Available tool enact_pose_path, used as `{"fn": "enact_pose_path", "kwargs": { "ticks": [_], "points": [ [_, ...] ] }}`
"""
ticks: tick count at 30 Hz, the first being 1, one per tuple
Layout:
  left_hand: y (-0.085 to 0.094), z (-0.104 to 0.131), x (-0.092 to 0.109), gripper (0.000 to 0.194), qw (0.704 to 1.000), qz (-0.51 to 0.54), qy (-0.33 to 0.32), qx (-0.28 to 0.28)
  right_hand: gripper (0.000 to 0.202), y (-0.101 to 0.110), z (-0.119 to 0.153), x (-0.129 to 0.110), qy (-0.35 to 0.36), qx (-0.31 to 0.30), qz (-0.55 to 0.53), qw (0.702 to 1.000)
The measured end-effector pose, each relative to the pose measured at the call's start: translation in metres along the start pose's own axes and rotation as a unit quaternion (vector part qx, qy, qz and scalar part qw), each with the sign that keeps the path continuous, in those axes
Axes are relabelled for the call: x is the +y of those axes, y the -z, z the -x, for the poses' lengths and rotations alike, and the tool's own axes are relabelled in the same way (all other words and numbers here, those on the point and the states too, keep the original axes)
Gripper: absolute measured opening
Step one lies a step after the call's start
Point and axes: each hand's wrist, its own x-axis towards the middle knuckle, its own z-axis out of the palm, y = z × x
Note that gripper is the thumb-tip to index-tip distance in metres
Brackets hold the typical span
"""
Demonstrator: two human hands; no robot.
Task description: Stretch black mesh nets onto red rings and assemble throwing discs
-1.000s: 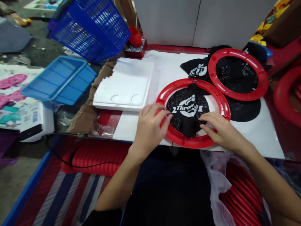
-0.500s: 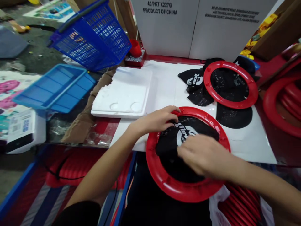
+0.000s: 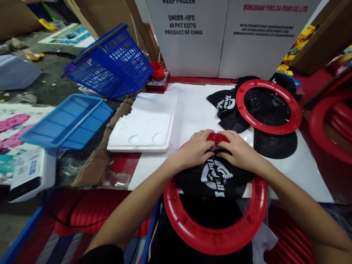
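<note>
A red plastic ring [image 3: 217,244] leans against the table's near edge, its lower part over my lap. My left hand [image 3: 196,148] and my right hand [image 3: 238,150] meet at its far rim, fingers curled over the plastic and the black fabric. The black mesh cloth [image 3: 189,183] with white lettering hangs from that rim across the upper half of the opening. Behind my right hand, a second red ring [image 3: 268,130] lies on more black mesh pieces [image 3: 275,145] with white print.
White foam slab [image 3: 145,123] lies left on white sheeting [image 3: 192,99]. Blue basket [image 3: 110,62], blue tray [image 3: 66,123] and a white device [image 3: 33,172] stand further left. A large white carton [image 3: 192,51] closes off the back. More red rings [image 3: 330,124] lie at right.
My right hand has moved from the middle of the mesh up to the far rim beside my left hand. The cloth has shifted towards that rim, baring the ring's lower opening.
</note>
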Motion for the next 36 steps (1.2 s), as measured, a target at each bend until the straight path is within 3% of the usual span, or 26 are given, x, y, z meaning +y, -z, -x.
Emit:
{"fn": "enact_pose_path", "kwargs": {
  "ticks": [4,7,9,13,19,26,32,36],
  "points": [
    [0.001,-0.001,0.0,0.018,0.995,0.08,-0.034,0.047,0.015,0.009,-0.006,0.004,-0.014,-0.014,-0.134,0.991],
    [-0.002,-0.004,0.001,0.015,0.988,0.132,-0.009,0.085,0.01,0.018,-0.012,0.009,-0.043,-0.025,-0.227,0.973],
    [-0.004,-0.006,0.002,0.009,0.985,0.15,0.015,0.088,0.008,0.023,-0.017,0.015,-0.061,-0.026,-0.273,0.96],
    [-0.007,-0.008,0.0,0.013,0.979,0.179,0.027,0.094,0.011,0.021,-0.022,0.024,-0.112,-0.026,-0.32,0.94],
    [-0.008,-0.011,-0.002,0.004,0.978,0.145,0.025,0.147,0.017,0.013,-0.02,0.019,-0.145,0.006,-0.268,0.952],
    [-0.014,-0.011,-0.006,0.012,0.988,0.115,0.025,0.102,0.022,0.013,-0.024,0.018,-0.108,0.006,-0.205,0.973],
    [-0.015,-0.01,-0.007,0.018,0.989,0.108,0.007,0.097,0.022,0.012,-0.026,0.019,-0.116,-0.001,-0.201,0.973],
    [-0.016,-0.009,-0.006,0.021,0.992,0.083,0.011,0.093,0.028,0.006,-0.025,0.016,-0.08,0.027,-0.127,0.988]
  ]
}}
